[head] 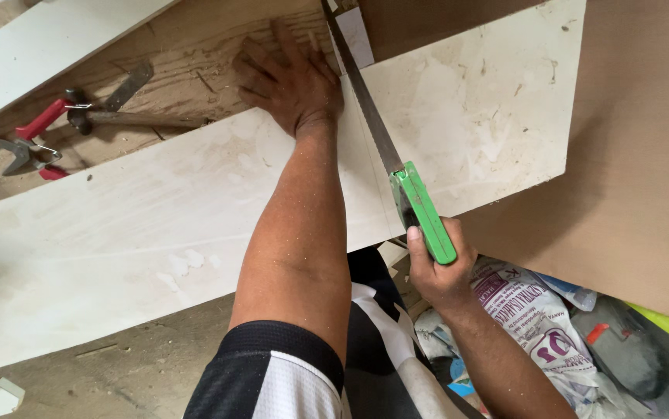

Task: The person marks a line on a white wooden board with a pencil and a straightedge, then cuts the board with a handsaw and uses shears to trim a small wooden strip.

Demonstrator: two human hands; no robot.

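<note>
Right hand (437, 268) is clenched around the green handle of a handsaw (396, 174), blade running far-left across a pale board (195, 209) that spans the scene left to right. Left hand (292, 81) lies flat, fingers spread, on the board's far edge just left of the blade. Best done with the blade tracking the faint pencil line, long even strokes, palm pressing firmly and kept off the teeth. Blade tip is cut off at the top edge; saw teeth too small to make out; red-handled pliers (28, 140) and a hammer (129, 116) sit far left.
</note>
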